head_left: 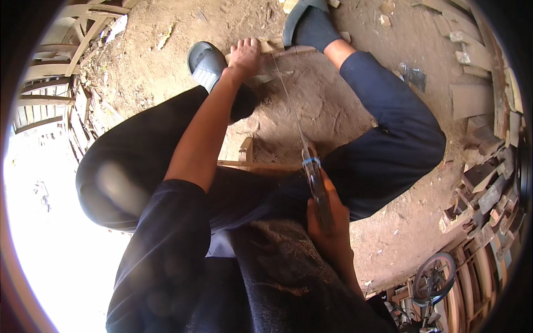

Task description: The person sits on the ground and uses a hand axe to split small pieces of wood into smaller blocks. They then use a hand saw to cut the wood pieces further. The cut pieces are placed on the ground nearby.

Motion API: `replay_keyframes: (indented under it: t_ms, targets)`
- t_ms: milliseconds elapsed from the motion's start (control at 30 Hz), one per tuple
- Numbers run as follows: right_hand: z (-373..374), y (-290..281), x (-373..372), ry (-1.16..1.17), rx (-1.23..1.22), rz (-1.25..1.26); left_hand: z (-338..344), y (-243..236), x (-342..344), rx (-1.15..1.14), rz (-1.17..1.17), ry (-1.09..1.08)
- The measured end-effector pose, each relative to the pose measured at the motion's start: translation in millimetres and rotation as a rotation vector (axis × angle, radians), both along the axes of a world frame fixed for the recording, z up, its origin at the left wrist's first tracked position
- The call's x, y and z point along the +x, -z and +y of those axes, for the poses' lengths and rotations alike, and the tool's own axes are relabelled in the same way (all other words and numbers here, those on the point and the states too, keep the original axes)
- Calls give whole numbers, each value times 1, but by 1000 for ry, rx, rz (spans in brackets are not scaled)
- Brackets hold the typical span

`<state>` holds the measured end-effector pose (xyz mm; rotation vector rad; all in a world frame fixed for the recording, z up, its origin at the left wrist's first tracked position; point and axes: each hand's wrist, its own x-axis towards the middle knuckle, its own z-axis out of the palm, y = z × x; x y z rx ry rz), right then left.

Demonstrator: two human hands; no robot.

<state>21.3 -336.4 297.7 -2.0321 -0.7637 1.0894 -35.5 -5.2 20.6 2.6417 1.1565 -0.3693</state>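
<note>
My right hand (332,225) is wrapped around the dark handle of a hand saw (289,101), close to my body. The saw's thin blade, seen nearly edge-on, runs away from me to a piece of wood (284,51) lying on the ground. A light blue band circles the saw where blade meets handle. At the far end my left hand (245,60) presses down on the wood's left part, its fingers curled over it. My right foot in a dark sandal (295,25) rests on the wood's right part. The left sandal (205,64) is beside my left hand.
A small wooden stool or frame (246,150) stands between my legs. Stacked wood offcuts (486,188) line the right side, with a small wheel (434,278) at the lower right. Curved wooden pieces (55,69) lean at the upper left. The ground is bare dirt.
</note>
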Motion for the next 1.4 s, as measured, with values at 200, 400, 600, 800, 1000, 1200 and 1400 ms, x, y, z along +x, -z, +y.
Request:
replay_keyframes:
  t_ms: [200, 400, 600, 800, 1000, 1200, 1400]
  targets:
    - [53, 41, 8, -105, -142, 54, 1, 2, 5, -23, -40, 25]
    - [-1, 26, -1, 3, 77, 65, 4, 1, -10, -3, 0, 40]
    - [22, 52, 9, -17, 39, 31, 3, 9, 3, -55, -3, 26]
    - [-12, -4, 7, 44, -53, 152, -1, 4, 3, -61, -29, -14]
    - [9, 37, 3, -20, -27, 87, 1, 5, 1, -60, 8, -8]
    - [-15, 10, 2, -9, 6, -34, -1, -4, 7, -48, -82, -45]
    - [-2, 23, -1, -71, 145, -33, -3, 5, -1, 43, -106, -60]
